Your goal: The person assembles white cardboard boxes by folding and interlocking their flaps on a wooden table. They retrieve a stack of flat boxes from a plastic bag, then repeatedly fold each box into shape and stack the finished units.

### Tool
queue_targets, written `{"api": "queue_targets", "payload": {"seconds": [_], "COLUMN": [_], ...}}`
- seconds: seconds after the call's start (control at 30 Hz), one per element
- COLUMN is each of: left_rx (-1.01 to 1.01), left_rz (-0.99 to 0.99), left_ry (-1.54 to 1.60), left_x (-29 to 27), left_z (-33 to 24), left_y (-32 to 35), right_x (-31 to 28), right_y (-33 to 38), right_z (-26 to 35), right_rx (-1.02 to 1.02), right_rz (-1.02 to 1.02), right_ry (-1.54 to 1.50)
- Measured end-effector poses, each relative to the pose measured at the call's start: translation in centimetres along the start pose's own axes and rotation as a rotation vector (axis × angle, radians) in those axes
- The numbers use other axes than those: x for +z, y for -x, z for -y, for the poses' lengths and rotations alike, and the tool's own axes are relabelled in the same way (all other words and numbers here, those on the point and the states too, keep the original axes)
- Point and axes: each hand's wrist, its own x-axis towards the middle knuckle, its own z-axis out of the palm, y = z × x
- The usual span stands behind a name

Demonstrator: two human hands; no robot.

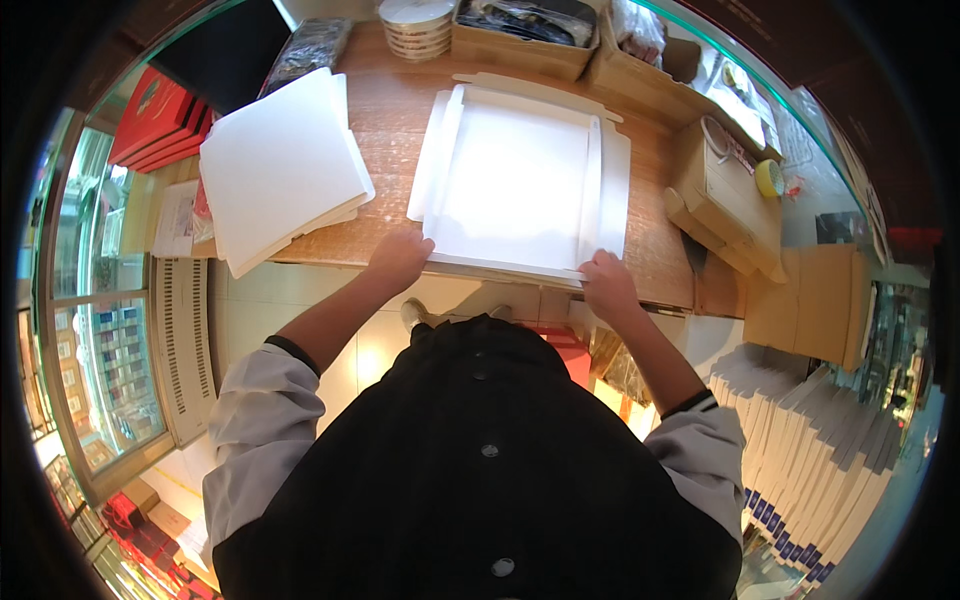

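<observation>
Wooden worktop (390, 110) runs across the upper part of the view, with pale floor tiles below its near edge. At centre, toward 12 o'clock from the person, lies a flat white cardboard box blank (520, 180), its side flaps partly raised. The left hand (400, 258) sits at the blank's near left corner, at about 7 o'clock of the sheet, fingers curled over the near edge flap and gripping it. The right hand (607, 285) sits at the near right corner, at about 5 o'clock, fingers closed on the same edge flap. Both hands touch the blank; the sheet extends away from them across the worktop.

At 10 o'clock a stack of white sheets (280, 170) rests on the worktop, well apart from the left hand. Red boxes (155, 120) lie beyond it. At 2 o'clock stands a brown cardboard box (725, 195) with a yellow tape roll (769, 178) just beside it. Stacked white folded cartons (810, 460) stand at 4 o'clock on the floor.
</observation>
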Motion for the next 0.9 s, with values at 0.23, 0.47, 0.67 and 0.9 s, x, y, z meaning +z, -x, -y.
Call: {"api": "queue_targets", "payload": {"seconds": [0.23, 0.47, 0.67, 0.9], "left_rx": [0.383, 0.065, 0.256, 0.424], "left_rz": [0.21, 0.438, -0.09, 0.004], "left_ry": [-0.311, 0.073, -0.03, -0.158], "left_x": [-2.7, -4.1, -0.7, -1.8], "left_z": [-0.3, -0.4, -0.2, -1.1], "left_y": [-3.1, -5.4, -4.6, -3.4], "right_x": [-0.5, -1.7, 0.5, 0.4], "right_y": [-3.1, -5.3, -4.0, -2.3], "right_z": [-2.5, -2.2, -1.9, -2.0], "right_rx": [-0.323, 0.052, -0.07, -0.237], "right_rz": [0.292, 0.629, 0.175, 0.152], "right_ry": [0.04, -0.265, -0.174, -0.081]}}
